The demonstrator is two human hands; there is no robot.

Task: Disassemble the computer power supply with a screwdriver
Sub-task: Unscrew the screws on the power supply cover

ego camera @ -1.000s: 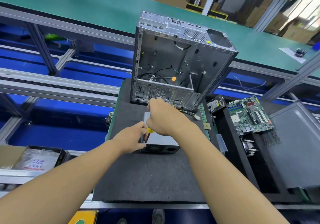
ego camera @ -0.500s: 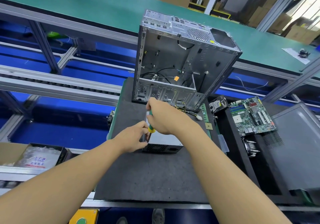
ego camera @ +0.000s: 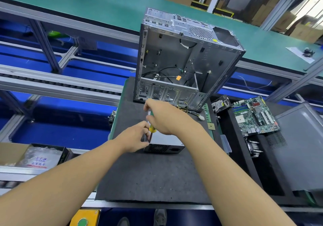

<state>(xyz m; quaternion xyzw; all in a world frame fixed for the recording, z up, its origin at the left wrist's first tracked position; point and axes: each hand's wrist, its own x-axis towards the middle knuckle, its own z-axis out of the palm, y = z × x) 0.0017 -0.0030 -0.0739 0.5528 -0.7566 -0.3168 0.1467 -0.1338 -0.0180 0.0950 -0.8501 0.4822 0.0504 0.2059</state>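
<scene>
We hold the screwdriver (ego camera: 151, 128) to the power supply (ego camera: 166, 141)
Our right hand (ego camera: 165, 117) wraps the handle; our left hand (ego camera: 133, 139) pinches the shaft at the supply's left edge, mid mat (ego camera: 153, 176).

Dark foam mat (ego camera: 157, 178) under the power supply (ego camera: 164, 145) and open computer case (ego camera: 174, 59), motherboard (ego camera: 255, 115) alongside on a black tray (ego camera: 241, 169).

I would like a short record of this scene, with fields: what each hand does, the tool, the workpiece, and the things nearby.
right hand: grips the screwdriver by its green and yellow handle
left hand: pinches the shaft lower down
power supply: lies flat on the black mat, tool at its left edge
computer case: open, stands behind it
motherboard: lies to the right
</scene>
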